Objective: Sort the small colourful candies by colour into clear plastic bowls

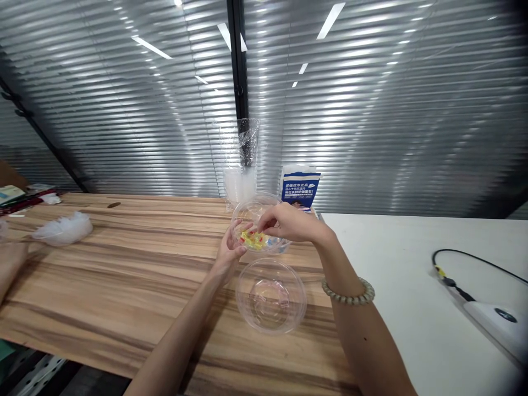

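A round, see-through plastic bowl is held above a wood-grained desk, just in front and to the left of a blue printed carton. Small yellow pieces with bits of red lie together in it, and a few pale blue pieces show through the plastic at its right side.

The left hand grips the bowl's left side, thumb near the rim and fingers showing through the clear wall. The right hand reaches over the bowl from the right, its fingers bent down close to the yellow pieces; they look nearly closed, but I cannot tell whether they pinch one. A beaded bracelet circles the right forearm.

Nearer the wearer than the carton, and to its left, a second round clear container rests on the desk. Left of the carton and behind the held bowl stands a clear plastic bag with translucent items inside. Far left of the carton are a whitish translucent bundle and part of another person's arm.
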The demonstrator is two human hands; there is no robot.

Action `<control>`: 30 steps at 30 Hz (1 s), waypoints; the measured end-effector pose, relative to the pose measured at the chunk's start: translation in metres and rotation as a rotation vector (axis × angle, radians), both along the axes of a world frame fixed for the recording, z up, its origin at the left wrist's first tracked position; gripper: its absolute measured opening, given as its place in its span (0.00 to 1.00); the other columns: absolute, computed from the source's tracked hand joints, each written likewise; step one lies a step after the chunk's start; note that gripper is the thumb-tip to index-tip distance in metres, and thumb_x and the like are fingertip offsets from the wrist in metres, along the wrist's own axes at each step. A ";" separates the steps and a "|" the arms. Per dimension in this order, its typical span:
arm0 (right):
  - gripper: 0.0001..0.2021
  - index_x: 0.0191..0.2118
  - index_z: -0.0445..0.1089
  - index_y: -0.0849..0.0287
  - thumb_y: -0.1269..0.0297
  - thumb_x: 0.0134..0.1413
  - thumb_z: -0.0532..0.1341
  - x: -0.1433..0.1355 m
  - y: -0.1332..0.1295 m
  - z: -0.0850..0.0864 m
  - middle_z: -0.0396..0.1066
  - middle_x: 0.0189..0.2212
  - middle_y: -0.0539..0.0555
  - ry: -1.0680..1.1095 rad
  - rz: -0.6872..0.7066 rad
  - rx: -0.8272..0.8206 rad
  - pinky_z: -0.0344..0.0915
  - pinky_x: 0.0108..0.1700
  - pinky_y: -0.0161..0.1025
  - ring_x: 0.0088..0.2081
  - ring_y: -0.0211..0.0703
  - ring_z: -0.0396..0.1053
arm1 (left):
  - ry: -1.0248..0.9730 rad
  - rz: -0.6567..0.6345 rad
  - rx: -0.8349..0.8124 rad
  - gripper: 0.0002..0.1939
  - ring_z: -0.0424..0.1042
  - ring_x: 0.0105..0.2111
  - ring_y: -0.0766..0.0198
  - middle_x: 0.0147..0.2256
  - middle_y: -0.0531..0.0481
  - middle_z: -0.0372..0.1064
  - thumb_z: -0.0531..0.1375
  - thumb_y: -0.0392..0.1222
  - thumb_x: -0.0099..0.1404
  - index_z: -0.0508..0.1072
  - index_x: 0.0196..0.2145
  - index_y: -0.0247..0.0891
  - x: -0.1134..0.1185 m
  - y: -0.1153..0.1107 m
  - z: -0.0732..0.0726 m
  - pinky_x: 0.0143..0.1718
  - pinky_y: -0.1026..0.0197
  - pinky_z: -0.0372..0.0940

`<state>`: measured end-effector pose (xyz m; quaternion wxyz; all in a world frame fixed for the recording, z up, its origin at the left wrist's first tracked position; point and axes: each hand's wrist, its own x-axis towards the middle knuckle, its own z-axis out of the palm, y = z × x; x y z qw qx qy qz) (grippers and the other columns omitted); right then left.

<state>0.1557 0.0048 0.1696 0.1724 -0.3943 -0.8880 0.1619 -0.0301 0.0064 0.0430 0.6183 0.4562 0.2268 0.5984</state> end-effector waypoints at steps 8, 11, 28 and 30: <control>0.12 0.38 0.78 0.59 0.77 0.51 0.60 0.001 -0.014 0.007 0.77 0.34 0.49 -0.083 0.316 -0.133 0.62 0.32 0.30 0.33 0.36 0.72 | 0.021 0.040 -0.004 0.43 0.66 0.54 0.51 0.54 0.44 0.67 0.74 0.44 0.40 0.65 0.54 0.43 -0.001 0.001 -0.003 0.54 0.55 0.62; 0.15 0.43 0.77 0.57 0.77 0.50 0.60 0.002 -0.013 0.007 0.78 0.37 0.50 -0.133 0.314 -0.172 0.62 0.32 0.29 0.35 0.37 0.72 | 0.033 0.037 -0.004 0.44 0.66 0.54 0.51 0.54 0.44 0.67 0.74 0.44 0.41 0.63 0.55 0.44 -0.001 0.001 -0.003 0.53 0.55 0.62; 0.09 0.33 0.77 0.64 0.75 0.50 0.59 -0.035 0.026 -0.036 0.76 0.31 0.59 -0.148 -0.160 0.139 0.59 0.33 0.33 0.31 0.41 0.70 | 0.051 0.034 -0.008 0.43 0.65 0.54 0.53 0.53 0.44 0.67 0.74 0.45 0.40 0.65 0.54 0.43 0.000 0.002 -0.003 0.52 0.57 0.63; 0.09 0.33 0.77 0.64 0.75 0.51 0.59 -0.036 0.025 -0.036 0.76 0.31 0.59 -0.170 -0.171 0.139 0.59 0.32 0.33 0.31 0.40 0.70 | 0.056 0.034 -0.005 0.43 0.66 0.54 0.53 0.53 0.44 0.67 0.74 0.45 0.40 0.64 0.54 0.43 -0.001 0.003 -0.004 0.52 0.57 0.63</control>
